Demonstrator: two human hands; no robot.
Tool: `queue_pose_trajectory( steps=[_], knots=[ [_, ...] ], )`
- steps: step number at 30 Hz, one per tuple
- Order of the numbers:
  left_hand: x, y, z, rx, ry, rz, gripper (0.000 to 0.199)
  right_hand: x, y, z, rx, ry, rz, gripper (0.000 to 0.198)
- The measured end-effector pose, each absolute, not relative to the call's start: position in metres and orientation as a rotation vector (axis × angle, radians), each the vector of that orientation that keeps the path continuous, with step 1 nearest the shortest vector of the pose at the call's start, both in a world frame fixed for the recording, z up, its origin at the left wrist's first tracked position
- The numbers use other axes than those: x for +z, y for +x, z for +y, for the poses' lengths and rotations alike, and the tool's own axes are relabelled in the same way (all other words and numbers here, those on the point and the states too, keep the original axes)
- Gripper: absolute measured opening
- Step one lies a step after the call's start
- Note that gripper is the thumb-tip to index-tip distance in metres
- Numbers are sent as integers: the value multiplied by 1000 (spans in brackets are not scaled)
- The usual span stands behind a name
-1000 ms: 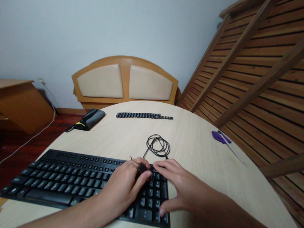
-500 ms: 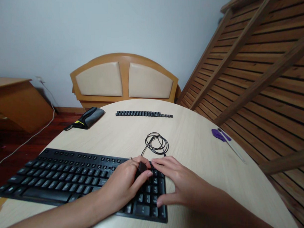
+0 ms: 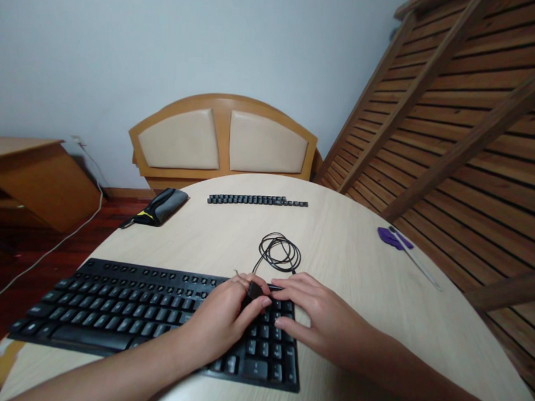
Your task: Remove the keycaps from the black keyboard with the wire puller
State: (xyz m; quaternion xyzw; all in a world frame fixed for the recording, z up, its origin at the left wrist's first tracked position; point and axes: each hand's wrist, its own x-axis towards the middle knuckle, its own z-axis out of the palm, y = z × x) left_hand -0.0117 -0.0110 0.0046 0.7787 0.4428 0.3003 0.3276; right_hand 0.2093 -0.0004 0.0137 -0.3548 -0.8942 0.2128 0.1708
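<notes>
Left hand (image 3: 222, 309) pinches a small black tool (image 3: 255, 290) over the keyboard (image 3: 91, 337) beneath both hands; right hand (image 3: 320, 310), loosely open, rests at its number pad, seemingly steadying it. Beyond, loose keycaps (image 3: 250, 200) sit in rows, apparently for order.

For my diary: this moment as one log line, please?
left hand: holds dark object; right hand: over keyboard; cable: coiled; keycaps: lined up

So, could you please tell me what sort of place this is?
Probably a bedroom: a padded headboard-like panel stands near the wall, and beside it a slatted wooden frame, perhaps a bed base.
</notes>
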Motion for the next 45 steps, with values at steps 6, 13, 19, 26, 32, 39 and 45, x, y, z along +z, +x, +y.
queue_pose_trajectory(
  steps=[6,13,19,26,32,39,45],
  knots=[
    [6,-11,-11,792,2036,1165,19,12,208,-1,572,-1006,-2501,31],
    [8,-11,-13,789,2009,1196,36,11,202,-6,567,-1024,-2412,23],
    [3,-11,-9,759,1991,1221,17,10,201,-7,549,-1036,-2397,26],
    [3,-10,-7,762,1876,1200,21,9,201,-6,518,-1046,-2428,28],
    [7,-10,-9,756,1929,1165,25,4,200,-5,521,-1075,-2379,29],
    [11,-10,-13,731,1888,1135,24,1,199,-4,512,-1105,-2342,25],
    [13,-8,-13,746,1785,1126,25,-2,197,-8,441,-1125,-2323,19]
  ],
)
